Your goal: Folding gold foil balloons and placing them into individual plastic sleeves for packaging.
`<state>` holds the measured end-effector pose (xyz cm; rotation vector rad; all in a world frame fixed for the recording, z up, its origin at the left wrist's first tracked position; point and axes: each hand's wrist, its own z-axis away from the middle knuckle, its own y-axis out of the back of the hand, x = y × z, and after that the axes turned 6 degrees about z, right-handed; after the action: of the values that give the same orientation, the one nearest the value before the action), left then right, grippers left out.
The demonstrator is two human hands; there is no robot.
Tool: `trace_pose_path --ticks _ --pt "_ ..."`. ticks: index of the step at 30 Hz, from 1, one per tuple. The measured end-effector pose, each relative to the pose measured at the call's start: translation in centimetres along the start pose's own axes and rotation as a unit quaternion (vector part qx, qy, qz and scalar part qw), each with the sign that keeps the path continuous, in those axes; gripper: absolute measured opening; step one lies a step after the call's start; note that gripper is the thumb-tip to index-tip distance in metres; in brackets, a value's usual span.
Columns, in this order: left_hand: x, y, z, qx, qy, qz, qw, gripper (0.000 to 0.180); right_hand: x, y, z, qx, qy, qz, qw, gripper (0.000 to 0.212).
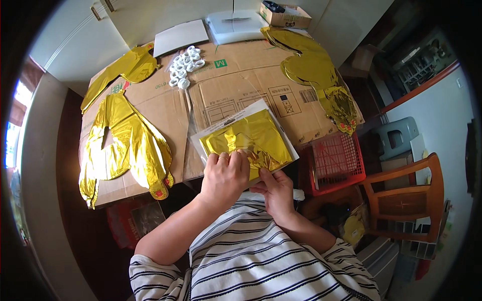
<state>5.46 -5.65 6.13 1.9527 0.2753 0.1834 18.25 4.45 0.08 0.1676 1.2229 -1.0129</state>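
Observation:
In front of my body, at the near edge of the cardboard, lies a flat clear plastic bag point(200, 134) with a white backing and a folded gold foil balloon point(266, 131). My left hand point(226, 173) is closed over the foil's near side, its fingers bent and bunched against it; the fingertips are partly hidden. At the package's near right corner, my right hand point(277, 193) grips the edge with the thumb on top and the other fingers mostly underneath. Whether the foil is fully inside the bag I cannot tell.
Flattened gold foil balloons lie left point(135, 145), far left point(123, 65) and right point(314, 62) on the cardboard point(150, 108). Several white rings point(188, 62) sit toward the back, near a white box point(181, 37). A red basket point(339, 163) and wooden chair point(401, 195) stand right.

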Motion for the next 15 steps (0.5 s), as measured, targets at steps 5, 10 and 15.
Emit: trace_pose_path --ticks 5,10,15 --pt "-0.2 -0.6 0.3 -0.006 0.017 0.023 1.0 0.033 -1.0 1.2 0.8 -0.023 -0.046 0.049 0.997 0.021" --pt "0.2 -0.4 0.2 -0.023 0.007 0.031 0.999 0.034 -1.1 2.1 1.0 -0.044 -0.067 0.06 0.995 0.018" --pt "0.4 -0.3 0.1 -0.019 -0.021 0.034 0.999 0.038 -1.4 1.2 0.6 -0.025 -0.054 0.005 0.998 0.019"
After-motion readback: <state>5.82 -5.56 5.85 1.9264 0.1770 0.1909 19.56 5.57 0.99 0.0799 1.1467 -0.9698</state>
